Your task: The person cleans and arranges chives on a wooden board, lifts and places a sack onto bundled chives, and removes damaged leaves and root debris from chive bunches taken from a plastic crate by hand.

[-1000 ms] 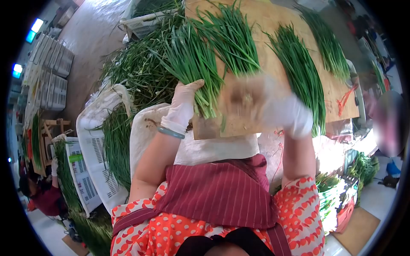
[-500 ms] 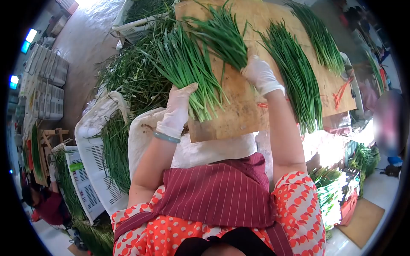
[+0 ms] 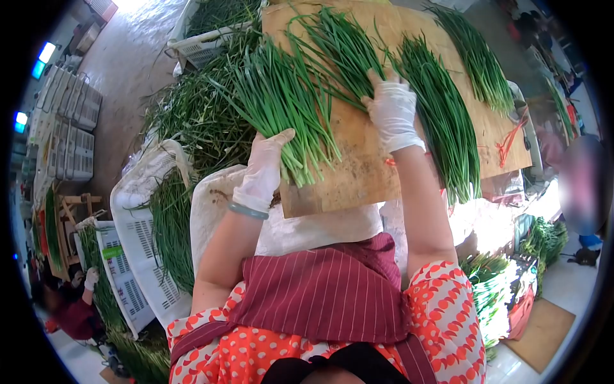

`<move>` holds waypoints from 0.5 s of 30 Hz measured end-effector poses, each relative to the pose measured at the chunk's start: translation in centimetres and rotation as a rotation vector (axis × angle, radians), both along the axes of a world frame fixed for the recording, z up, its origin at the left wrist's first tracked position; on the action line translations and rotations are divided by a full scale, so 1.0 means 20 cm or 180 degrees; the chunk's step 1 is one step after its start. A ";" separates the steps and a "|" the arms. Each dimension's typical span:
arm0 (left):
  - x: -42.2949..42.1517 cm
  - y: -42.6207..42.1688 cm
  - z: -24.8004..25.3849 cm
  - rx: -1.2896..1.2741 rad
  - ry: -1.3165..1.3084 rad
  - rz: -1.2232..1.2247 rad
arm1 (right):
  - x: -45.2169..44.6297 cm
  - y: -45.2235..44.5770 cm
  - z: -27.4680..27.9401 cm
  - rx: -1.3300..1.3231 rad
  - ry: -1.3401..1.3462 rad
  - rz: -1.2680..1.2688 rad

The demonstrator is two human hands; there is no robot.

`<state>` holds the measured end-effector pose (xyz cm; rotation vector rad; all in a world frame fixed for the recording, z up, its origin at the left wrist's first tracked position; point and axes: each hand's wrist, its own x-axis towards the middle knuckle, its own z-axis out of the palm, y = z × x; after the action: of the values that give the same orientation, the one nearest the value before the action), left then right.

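Note:
My gloved left hand [image 3: 263, 163] is closed round the lower stalks of a bunch of long green leaves [image 3: 281, 102], whose pale cut ends point toward me over the board's near left corner. My gloved right hand [image 3: 391, 109] rests on the lower end of a second green bunch [image 3: 345, 54], its fingertips on the stalks and its palm toward the board. Just right of that hand, a third bunch [image 3: 441, 115] lies lengthwise on the wooden board [image 3: 358, 173]. A fourth bunch [image 3: 476, 61] lies farther right.
Loose greens [image 3: 198, 115] are heaped left of the board. White crates [image 3: 144, 237] stand at the lower left, one holding greens. Red ties [image 3: 511, 144] lie at the board's right edge. Another person [image 3: 73, 313] is at the far left, and more greens [image 3: 492, 281] are at the lower right.
My right hand, blurred over the near board one second ago, has moved forward to the second bunch. Since half a second ago its fingers have spread somewhat. My left hand keeps its bunch.

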<state>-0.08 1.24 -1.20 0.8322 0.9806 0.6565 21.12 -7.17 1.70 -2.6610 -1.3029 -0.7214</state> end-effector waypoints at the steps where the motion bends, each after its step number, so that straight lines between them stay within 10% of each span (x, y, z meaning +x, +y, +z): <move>1: 0.00 0.00 -0.01 -0.0001 -0.0063 -0.0018 | 0.00 0.03 0.00 -0.0132 0.0264 0.0444; 15: 0.00 0.02 -0.06 0.0027 -0.0255 -0.0091 | -0.32 -0.02 -0.09 0.0585 0.1790 0.2001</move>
<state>-0.18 1.57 -2.42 0.8199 0.8926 0.6651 14.68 -7.52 -0.06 -1.9091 -1.6385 -0.0027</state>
